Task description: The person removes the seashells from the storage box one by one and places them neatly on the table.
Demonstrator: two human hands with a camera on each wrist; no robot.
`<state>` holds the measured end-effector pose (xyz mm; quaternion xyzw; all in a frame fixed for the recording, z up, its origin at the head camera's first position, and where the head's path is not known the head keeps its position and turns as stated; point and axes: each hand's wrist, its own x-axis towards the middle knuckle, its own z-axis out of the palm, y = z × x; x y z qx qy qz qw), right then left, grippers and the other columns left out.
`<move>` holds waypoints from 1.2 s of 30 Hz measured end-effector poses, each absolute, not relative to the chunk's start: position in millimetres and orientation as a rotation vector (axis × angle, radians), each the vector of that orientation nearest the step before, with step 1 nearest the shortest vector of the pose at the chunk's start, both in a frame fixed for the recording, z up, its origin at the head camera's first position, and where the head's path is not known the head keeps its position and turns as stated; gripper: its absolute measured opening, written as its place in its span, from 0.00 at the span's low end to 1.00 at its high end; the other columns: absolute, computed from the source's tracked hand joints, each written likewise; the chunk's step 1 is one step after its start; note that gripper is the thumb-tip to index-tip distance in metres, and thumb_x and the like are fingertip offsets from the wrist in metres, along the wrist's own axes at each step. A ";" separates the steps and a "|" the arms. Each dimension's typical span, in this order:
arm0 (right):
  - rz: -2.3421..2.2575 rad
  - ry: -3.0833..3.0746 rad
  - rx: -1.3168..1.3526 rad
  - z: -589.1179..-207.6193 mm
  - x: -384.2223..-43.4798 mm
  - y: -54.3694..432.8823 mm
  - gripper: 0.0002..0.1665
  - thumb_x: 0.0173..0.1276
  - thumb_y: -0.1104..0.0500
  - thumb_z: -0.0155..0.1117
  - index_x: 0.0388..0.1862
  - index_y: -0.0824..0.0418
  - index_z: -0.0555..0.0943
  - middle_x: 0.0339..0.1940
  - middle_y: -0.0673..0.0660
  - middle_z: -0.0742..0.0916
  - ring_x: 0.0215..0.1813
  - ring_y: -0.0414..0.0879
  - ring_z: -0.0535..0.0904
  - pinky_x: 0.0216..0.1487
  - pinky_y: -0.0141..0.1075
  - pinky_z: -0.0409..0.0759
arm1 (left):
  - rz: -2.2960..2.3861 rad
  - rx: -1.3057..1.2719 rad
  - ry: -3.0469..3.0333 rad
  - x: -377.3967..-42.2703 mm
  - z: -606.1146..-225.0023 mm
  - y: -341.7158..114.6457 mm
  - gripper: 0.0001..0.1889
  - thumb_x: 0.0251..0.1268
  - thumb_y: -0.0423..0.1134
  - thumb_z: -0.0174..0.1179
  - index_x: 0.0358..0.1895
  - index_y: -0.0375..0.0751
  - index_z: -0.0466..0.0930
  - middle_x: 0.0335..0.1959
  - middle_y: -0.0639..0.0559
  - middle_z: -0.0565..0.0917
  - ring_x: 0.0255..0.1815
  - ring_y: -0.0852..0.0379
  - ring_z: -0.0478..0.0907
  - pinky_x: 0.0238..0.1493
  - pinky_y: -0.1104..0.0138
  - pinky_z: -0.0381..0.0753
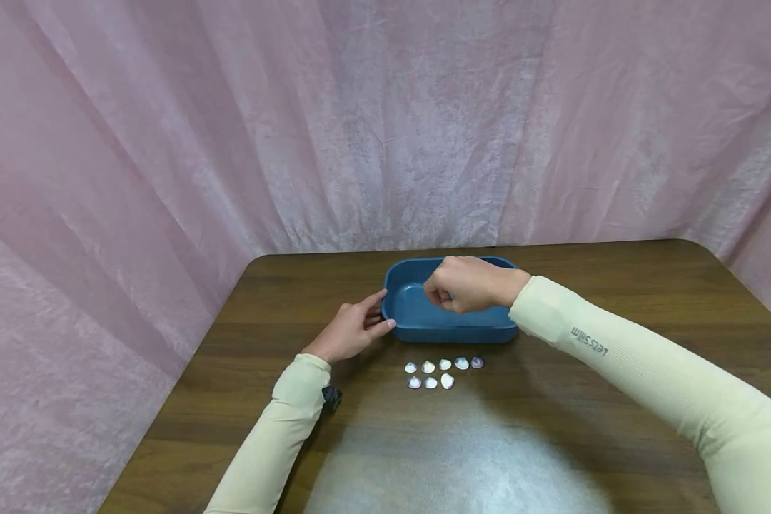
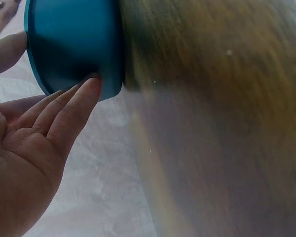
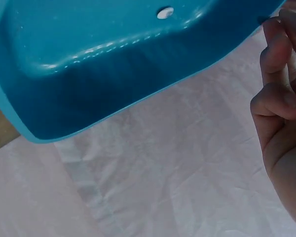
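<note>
My left hand (image 1: 353, 330) steadies the left end of a blue rectangular tub (image 1: 450, 334). Its thumb rests at the rim, and its straight fingers (image 2: 71, 116) lie against the outside wall. Over the tub hovers my right hand (image 1: 472, 283), fingers curled, thumb and forefinger pinched together. At those fingertips (image 3: 272, 24) a small dark edge shows, seemingly a seashell, mostly hidden. One pale seashell (image 3: 165, 13) is inside the tub in the right wrist view. In front of the tub, several small seashells (image 1: 445, 364) lie in two rows; the rightmost of the back row is purplish.
The brown wooden table (image 1: 295, 285) carries the tub near its back edge. Behind it hangs a pink velvet curtain (image 1: 385, 143). A small black object (image 1: 331, 397) shows at the left wrist. Light glares off the tabletop's near part.
</note>
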<state>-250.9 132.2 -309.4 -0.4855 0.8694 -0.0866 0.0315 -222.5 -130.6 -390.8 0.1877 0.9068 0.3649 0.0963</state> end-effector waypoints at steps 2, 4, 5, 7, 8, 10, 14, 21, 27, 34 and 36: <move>-0.270 2.679 -1.473 -311.8 -257.8 130.6 0.10 0.64 0.69 0.65 0.29 0.55 0.85 0.25 0.47 0.85 0.26 0.36 0.76 0.29 0.29 0.79 | 1.082 0.546 2.684 -222.0 -390.8 -130.5 0.37 0.74 0.49 0.60 0.80 0.43 0.56 0.71 0.39 0.75 0.68 0.47 0.78 0.67 0.55 0.80; -0.273 2.685 -1.455 -315.1 -265.3 128.6 0.11 0.63 0.70 0.64 0.29 0.54 0.85 0.26 0.48 0.87 0.26 0.36 0.77 0.30 0.29 0.80 | 1.076 0.540 2.688 -221.6 -390.8 -130.5 0.37 0.73 0.49 0.60 0.79 0.42 0.57 0.70 0.38 0.76 0.68 0.47 0.78 0.67 0.54 0.80; -0.267 2.692 -1.441 -317.1 -269.4 127.6 0.12 0.63 0.70 0.64 0.28 0.53 0.85 0.26 0.48 0.87 0.26 0.36 0.78 0.30 0.29 0.81 | 1.072 0.541 2.690 -221.6 -390.9 -130.4 0.37 0.73 0.49 0.60 0.79 0.42 0.57 0.70 0.38 0.76 0.68 0.47 0.78 0.67 0.54 0.80; -0.259 2.700 -1.418 -320.0 -277.3 125.7 0.13 0.62 0.71 0.64 0.28 0.53 0.85 0.26 0.48 0.87 0.26 0.37 0.79 0.30 0.30 0.81 | 1.066 0.544 2.696 -221.6 -390.9 -130.2 0.37 0.73 0.49 0.60 0.79 0.41 0.57 0.69 0.38 0.76 0.67 0.47 0.79 0.67 0.55 0.80; -0.257 2.703 -1.404 -320.9 -281.0 124.6 0.13 0.63 0.71 0.63 0.27 0.54 0.85 0.26 0.49 0.87 0.26 0.38 0.79 0.30 0.31 0.82 | 1.065 0.547 2.700 -221.8 -390.8 -130.1 0.37 0.73 0.49 0.60 0.79 0.41 0.57 0.69 0.38 0.76 0.67 0.47 0.79 0.66 0.55 0.80; -0.249 2.711 -1.374 -322.2 -287.9 122.5 0.13 0.63 0.71 0.63 0.28 0.54 0.86 0.27 0.49 0.87 0.27 0.39 0.80 0.31 0.32 0.82 | 1.061 0.547 2.708 -222.4 -390.6 -129.9 0.37 0.73 0.49 0.60 0.79 0.40 0.57 0.69 0.37 0.76 0.67 0.47 0.79 0.66 0.55 0.81; -0.238 2.708 -1.302 -325.9 -299.0 117.3 0.12 0.66 0.70 0.63 0.29 0.54 0.86 0.29 0.51 0.88 0.30 0.42 0.82 0.35 0.35 0.85 | 1.070 0.549 2.707 -222.8 -390.9 -129.9 0.37 0.73 0.49 0.61 0.79 0.40 0.57 0.69 0.37 0.77 0.67 0.48 0.79 0.66 0.55 0.81; -0.130 2.727 -1.203 -342.3 -310.8 104.7 0.10 0.67 0.70 0.64 0.36 0.57 0.88 0.36 0.53 0.89 0.35 0.45 0.84 0.40 0.38 0.86 | 1.084 0.531 2.693 -221.1 -393.2 -130.9 0.37 0.74 0.48 0.60 0.79 0.41 0.57 0.69 0.38 0.77 0.67 0.49 0.79 0.65 0.56 0.81; -0.058 2.772 -1.030 -358.6 -317.5 98.3 0.10 0.67 0.68 0.66 0.40 0.55 0.89 0.41 0.53 0.89 0.37 0.45 0.83 0.41 0.39 0.86 | 1.081 0.540 2.693 -221.4 -394.0 -130.1 0.37 0.74 0.48 0.60 0.79 0.41 0.57 0.69 0.38 0.77 0.67 0.48 0.79 0.65 0.56 0.82; -0.088 2.783 -0.927 -371.2 -322.6 100.5 0.11 0.68 0.63 0.69 0.46 0.52 0.88 0.50 0.54 0.89 0.44 0.47 0.85 0.44 0.41 0.87 | 1.088 0.540 2.700 -222.3 -393.4 -129.8 0.37 0.73 0.48 0.60 0.79 0.41 0.58 0.69 0.38 0.77 0.67 0.48 0.79 0.65 0.55 0.81; -0.101 2.782 -0.920 -373.2 -323.4 101.2 0.12 0.67 0.62 0.70 0.48 0.52 0.88 0.51 0.54 0.89 0.46 0.47 0.85 0.45 0.41 0.87 | 1.090 0.546 2.700 -222.6 -393.4 -129.9 0.37 0.73 0.48 0.61 0.79 0.41 0.58 0.68 0.38 0.77 0.66 0.47 0.79 0.65 0.55 0.82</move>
